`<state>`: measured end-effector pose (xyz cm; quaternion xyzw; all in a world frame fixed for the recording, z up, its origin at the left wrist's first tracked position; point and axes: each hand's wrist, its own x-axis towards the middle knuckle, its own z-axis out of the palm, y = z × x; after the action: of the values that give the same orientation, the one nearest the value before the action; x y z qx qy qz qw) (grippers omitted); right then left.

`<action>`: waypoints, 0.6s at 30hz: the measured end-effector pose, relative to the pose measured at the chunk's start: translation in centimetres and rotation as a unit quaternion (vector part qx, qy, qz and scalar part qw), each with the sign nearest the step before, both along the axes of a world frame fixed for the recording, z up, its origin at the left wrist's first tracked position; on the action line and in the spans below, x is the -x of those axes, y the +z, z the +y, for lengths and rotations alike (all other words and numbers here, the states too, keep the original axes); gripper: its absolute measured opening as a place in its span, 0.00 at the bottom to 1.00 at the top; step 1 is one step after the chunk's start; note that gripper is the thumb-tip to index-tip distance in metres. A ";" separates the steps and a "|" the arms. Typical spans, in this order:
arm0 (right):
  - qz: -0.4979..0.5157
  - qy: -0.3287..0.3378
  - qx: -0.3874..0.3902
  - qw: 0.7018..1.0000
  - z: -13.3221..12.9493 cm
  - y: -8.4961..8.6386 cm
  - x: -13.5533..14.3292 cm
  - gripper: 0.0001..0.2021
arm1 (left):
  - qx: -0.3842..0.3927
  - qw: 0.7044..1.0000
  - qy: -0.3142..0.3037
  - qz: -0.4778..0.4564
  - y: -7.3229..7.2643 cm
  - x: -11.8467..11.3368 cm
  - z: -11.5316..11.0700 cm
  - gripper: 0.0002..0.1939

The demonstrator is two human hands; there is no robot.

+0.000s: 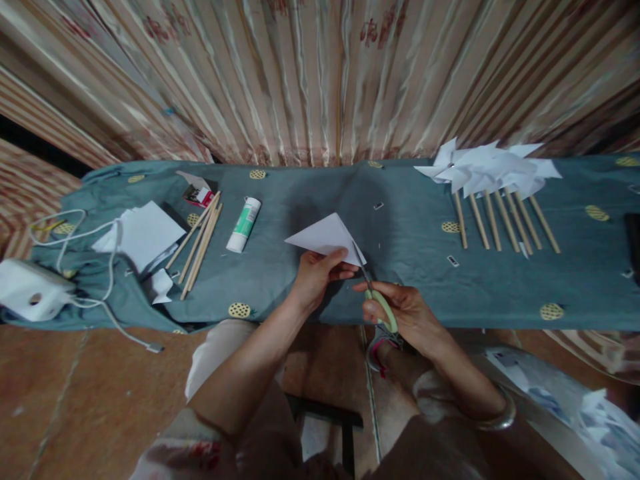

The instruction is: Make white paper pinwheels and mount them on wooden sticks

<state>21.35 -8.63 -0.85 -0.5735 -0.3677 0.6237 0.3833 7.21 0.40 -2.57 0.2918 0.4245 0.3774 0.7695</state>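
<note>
A white sheet of paper [323, 233], folded into a triangle, is pinched between the thumb and fingers of my left hand [320, 277]. My right hand [403, 310] grips a pair of scissors [383, 310] by its light green handles. The blades meet the paper at its right corner, where a narrow flap stands apart from the rest. Both hands are over the front half of the cloth-covered table [310, 187]. A glue stick [244, 225] with a green label lies to the left of the paper.
White paper pinwheels [493, 170] on wooden sticks lie in a row at the right. At the left are loose wooden sticks [203, 243], a stack of white paper [145, 233], a small red box [199, 192] and a white power adapter [33, 290] with cables. A pleated curtain [320, 80] hangs behind.
</note>
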 end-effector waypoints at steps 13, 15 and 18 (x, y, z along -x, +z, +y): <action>-0.023 0.011 -0.011 1.000 0.0 0.2 -0.3 0.26 | 0.003 0.999 -0.039 0.000 -0.1 -0.2 -0.5 0.13; -0.019 0.003 -0.011 1.000 -0.1 0.0 -0.2 0.25 | 0.004 0.999 -0.038 0.000 -0.1 -0.1 -0.5 0.12; -0.012 -0.013 -0.010 1.000 -0.1 -0.2 0.0 0.24 | 0.007 0.999 -0.037 0.003 -0.1 -0.1 -0.5 0.11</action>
<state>21.35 -8.77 -1.04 -0.5819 -0.3711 0.6080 0.3924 7.32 -0.05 -2.66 0.3032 0.4183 0.3451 0.7836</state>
